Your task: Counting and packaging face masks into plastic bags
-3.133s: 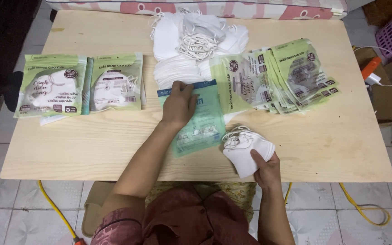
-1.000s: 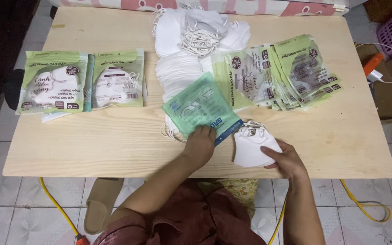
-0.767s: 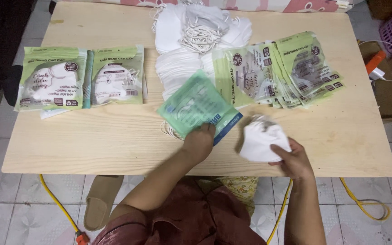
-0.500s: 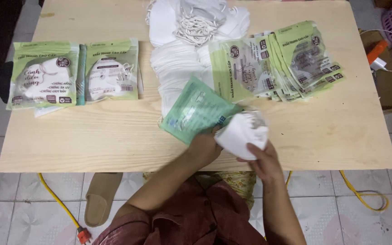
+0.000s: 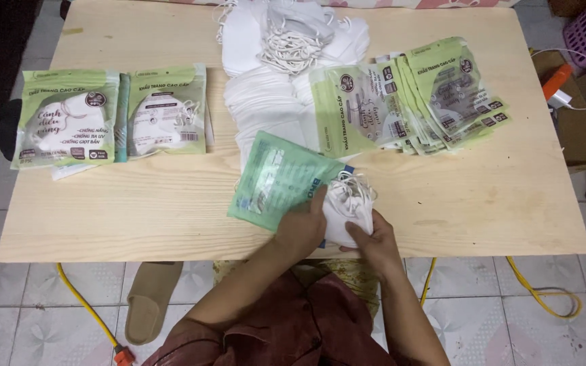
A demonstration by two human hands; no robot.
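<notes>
The left hand [image 5: 303,230] grips the near-right end of a green plastic pouch [image 5: 276,181] — its long axis runs diagonally, far-left to near-right, open end toward the hands. The right hand [image 5: 367,237] is closed on a folded white face mask [image 5: 347,207], ear loops bunched at its far end, pressed against the pouch mouth near the wooden table's [image 5: 171,210] front edge, just before the loose pile of white masks [image 5: 266,102].
</notes>
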